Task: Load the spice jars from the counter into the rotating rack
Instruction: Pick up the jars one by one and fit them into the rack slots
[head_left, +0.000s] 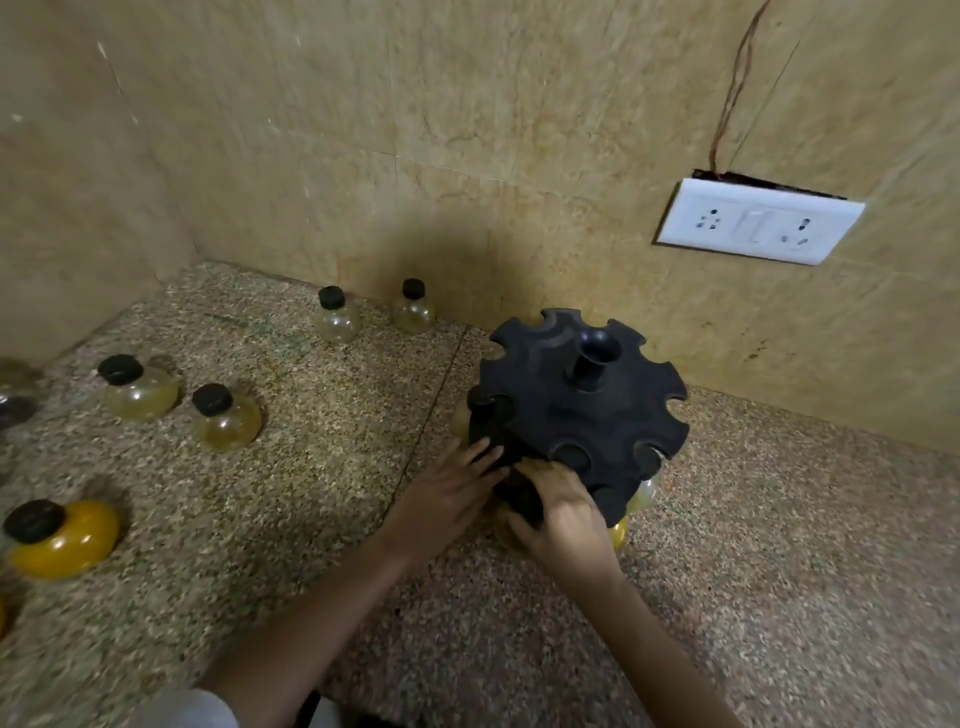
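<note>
The black rotating rack (576, 410) stands on the speckled counter (322, 467) near the back wall, with several jar caps seated in its notched top. My right hand (561, 514) is closed on a black-capped jar (522, 501) at the rack's near-left lower edge; its body is mostly hidden. My left hand (447, 493) lies beside it, fingers spread against the rack's left side. Loose black-capped jars stand on the counter: two by the back wall (336, 314) (413, 307), two pale ones at the left (136, 387) (224, 418), and a yellow one (62, 538) at the near left.
A white socket plate (758, 221) hangs on the wall at the right with a wire rising from it. Another dark jar (15, 400) shows at the far left edge. Walls close the counter at the back and at the left corner.
</note>
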